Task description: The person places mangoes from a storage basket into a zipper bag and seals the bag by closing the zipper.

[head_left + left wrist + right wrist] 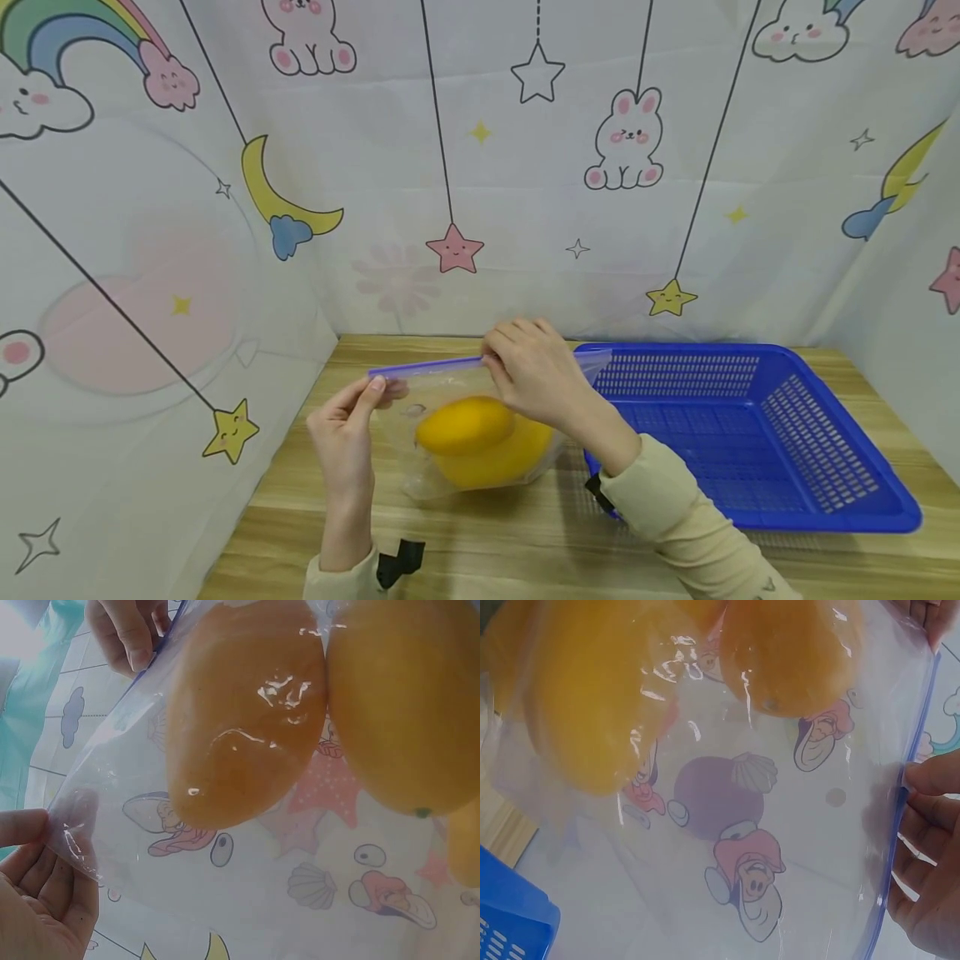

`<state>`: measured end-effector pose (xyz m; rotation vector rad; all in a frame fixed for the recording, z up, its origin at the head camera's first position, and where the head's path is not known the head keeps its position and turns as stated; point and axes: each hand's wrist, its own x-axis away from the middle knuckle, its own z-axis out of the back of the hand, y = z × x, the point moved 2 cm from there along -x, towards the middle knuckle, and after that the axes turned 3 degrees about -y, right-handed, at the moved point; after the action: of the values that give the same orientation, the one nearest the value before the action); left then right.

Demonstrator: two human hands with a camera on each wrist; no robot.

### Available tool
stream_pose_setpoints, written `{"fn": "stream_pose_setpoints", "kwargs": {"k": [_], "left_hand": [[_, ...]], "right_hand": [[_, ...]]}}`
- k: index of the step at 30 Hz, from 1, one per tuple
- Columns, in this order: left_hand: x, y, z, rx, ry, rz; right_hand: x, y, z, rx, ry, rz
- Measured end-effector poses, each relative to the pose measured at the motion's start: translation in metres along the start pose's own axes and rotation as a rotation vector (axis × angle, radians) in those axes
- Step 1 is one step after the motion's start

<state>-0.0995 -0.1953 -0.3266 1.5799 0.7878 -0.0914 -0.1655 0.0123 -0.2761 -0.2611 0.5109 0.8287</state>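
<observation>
A clear zip bag (405, 475) hangs just over the table, its blue-purple zip strip (427, 367) running along the top. Inside sit several smooth yellow, mango-shaped fruits (468, 425); one looks more orange in the left wrist view, beside a yellow fruit (405, 712) with a small green tip. My left hand (343, 433) pinches the bag's upper left corner between thumb and fingers. Farther right along the strip, my right hand (536, 371) pinches the zip between thumb and curled fingers. Cartoon shells and starfish are printed on the bag's plastic in the wrist views.
A blue plastic basket (847, 523) with slotted walls stands on the right of the wood-grain table (510, 554), partly behind my right forearm. A white cloth (525, 292) with cartoon prints hangs behind the table and along both sides.
</observation>
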Motion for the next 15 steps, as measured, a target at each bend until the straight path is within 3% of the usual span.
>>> {"fn": "stream_pose_setpoints", "kwargs": {"k": [15], "left_hand": [[0.0004, 0.0004, -0.0008, 0.012, -0.004, 0.0]], "right_hand": [[0.0062, 0.0074, 0.0024, 0.008, 0.03, 0.004]]}}
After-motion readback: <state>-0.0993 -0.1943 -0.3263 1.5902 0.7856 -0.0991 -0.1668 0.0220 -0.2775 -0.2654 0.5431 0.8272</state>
